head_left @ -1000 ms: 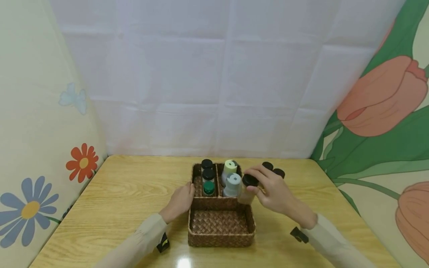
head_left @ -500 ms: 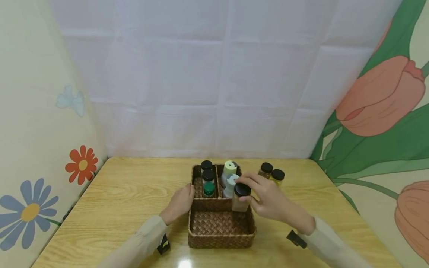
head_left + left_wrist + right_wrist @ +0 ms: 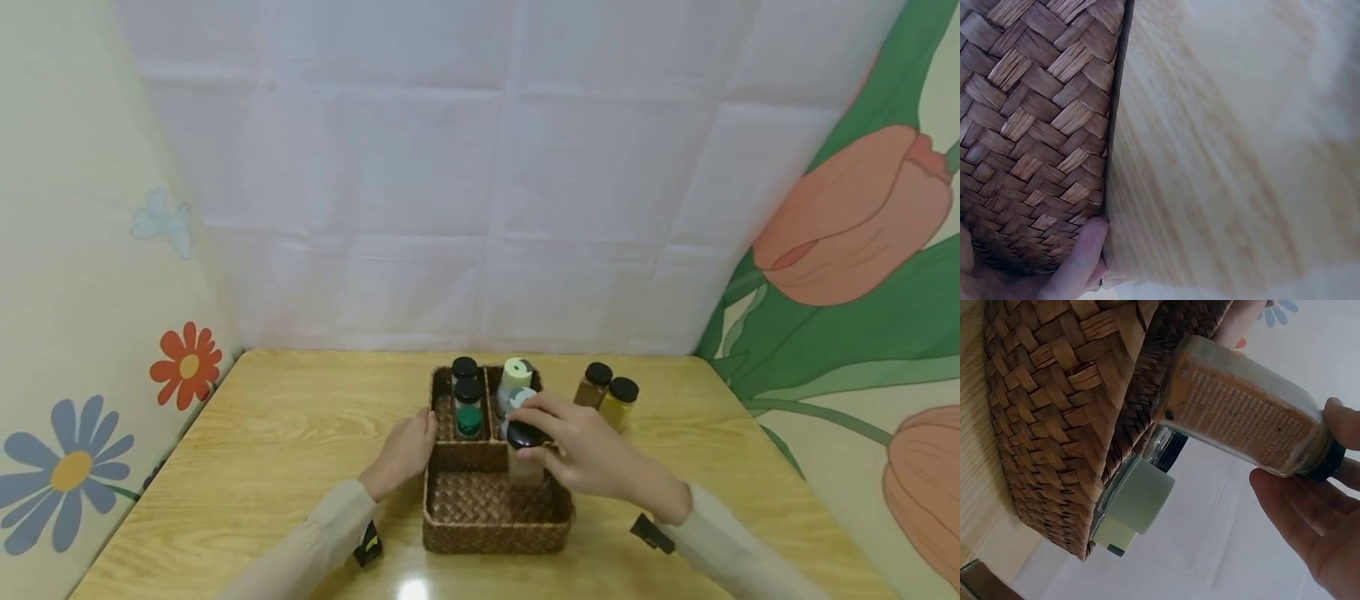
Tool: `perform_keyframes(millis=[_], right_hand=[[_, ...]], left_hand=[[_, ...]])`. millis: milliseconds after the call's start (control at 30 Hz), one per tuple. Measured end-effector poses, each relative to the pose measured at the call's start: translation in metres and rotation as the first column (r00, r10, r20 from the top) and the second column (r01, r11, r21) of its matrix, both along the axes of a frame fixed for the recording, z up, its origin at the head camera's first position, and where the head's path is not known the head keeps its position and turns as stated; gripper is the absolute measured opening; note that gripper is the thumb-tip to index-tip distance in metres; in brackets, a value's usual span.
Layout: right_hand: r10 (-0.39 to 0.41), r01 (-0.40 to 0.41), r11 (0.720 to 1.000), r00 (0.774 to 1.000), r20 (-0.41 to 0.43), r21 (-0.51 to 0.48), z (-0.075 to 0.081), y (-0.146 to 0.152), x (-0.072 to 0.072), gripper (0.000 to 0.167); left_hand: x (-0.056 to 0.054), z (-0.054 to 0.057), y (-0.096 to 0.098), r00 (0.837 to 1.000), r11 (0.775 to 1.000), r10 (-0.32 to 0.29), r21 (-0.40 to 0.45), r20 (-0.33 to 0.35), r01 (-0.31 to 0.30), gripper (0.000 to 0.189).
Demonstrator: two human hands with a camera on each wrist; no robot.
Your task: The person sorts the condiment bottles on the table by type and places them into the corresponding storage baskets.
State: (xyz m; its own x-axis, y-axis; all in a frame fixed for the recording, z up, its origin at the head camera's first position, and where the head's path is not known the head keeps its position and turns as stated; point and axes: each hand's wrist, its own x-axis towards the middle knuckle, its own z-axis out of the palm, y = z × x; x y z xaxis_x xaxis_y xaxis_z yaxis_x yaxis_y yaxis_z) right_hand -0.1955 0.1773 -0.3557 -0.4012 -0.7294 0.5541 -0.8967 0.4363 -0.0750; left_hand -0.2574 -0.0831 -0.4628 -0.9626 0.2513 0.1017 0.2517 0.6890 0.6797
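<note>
A woven basket (image 3: 495, 537) stands on the table, with two narrow compartments behind a wide front one. My left hand (image 3: 401, 454) holds its left side, fingers against the woven wall in the left wrist view. My right hand (image 3: 588, 446) grips the black lid of a square glass spice jar (image 3: 1241, 406), thumb and fingers on opposite sides. Orange-brown powder and printed text show through the jar. Its base is down inside the front compartment's back right part. In the back left compartment stand two black-lidded jars (image 3: 468, 390) and a green-capped jar (image 3: 468, 421).
The back right compartment holds a bottle with a yellow-green cap (image 3: 517, 372) and one with a pale blue cap (image 3: 519, 400), partly behind my right hand. Right of the basket stand a brown-filled jar (image 3: 592, 387) and a yellow-filled jar (image 3: 617, 404), both black-lidded.
My right hand has carried the spice jar left and toward me, from beside the basket's right edge into the front compartment. My left hand stays at the basket's side.
</note>
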Motion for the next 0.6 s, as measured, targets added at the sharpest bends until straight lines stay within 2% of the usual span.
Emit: perform_keyframes(millis=[167, 367, 600], right_hand=[[0.027, -0.032, 0.998, 0.996, 0.086, 0.054, -0.001, -0.006, 0.000, 0.038], [0.022, -0.043, 0.987, 0.990, 0.136, 0.157, -0.003, -0.014, 0.001, 0.042], [0.074, -0.123, 0.967, 0.974, 0.214, 0.225, -0.002, -0.025, -0.001, 0.042]], left_hand=[[-0.001, 0.002, 0.001, 1.000, 1.000, 0.000, 0.000, -0.019, 0.000, 0.047], [-0.002, 0.001, 0.001, 1.000, 1.000, -0.008, 0.002, -0.017, 0.008, 0.046], [-0.002, 0.000, 0.001, 1.000, 1.000, -0.004, -0.004, -0.028, 0.004, 0.045]])
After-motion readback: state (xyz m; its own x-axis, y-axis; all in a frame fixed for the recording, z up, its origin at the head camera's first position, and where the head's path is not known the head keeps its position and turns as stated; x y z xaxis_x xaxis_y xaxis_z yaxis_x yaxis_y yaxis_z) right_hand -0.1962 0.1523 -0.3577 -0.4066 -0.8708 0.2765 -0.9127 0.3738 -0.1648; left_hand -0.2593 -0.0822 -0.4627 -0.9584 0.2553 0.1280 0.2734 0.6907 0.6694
